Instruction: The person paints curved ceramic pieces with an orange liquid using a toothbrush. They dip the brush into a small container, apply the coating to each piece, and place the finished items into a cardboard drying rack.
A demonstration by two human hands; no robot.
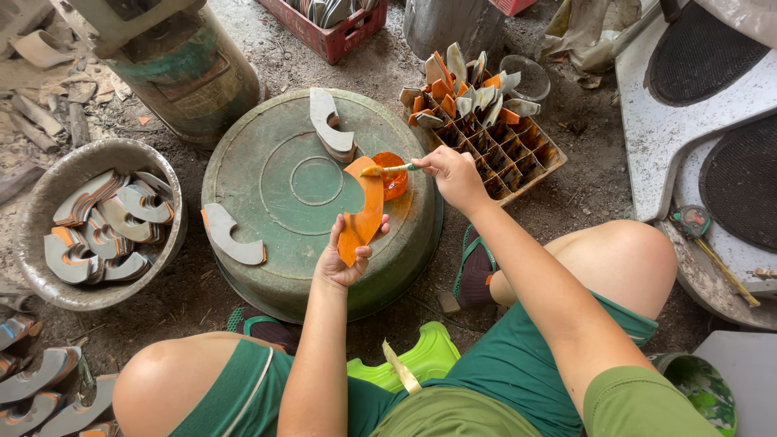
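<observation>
Head view: left hand (pixel 344 257) grips orange curved piece (pixel 364 212); right hand (pixel 456 175) pinches brush (pixel 390 169) touching its top.

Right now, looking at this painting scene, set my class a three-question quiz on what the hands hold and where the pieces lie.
1. Which hand holds the orange-painted curved piece?
2. True or false: the small brush is in the right hand.
3. Where do the unpainted grey curved pieces mostly lie: A grey round basin, B divided crate?

Key: 1 left hand; 2 true; 3 A.
</observation>
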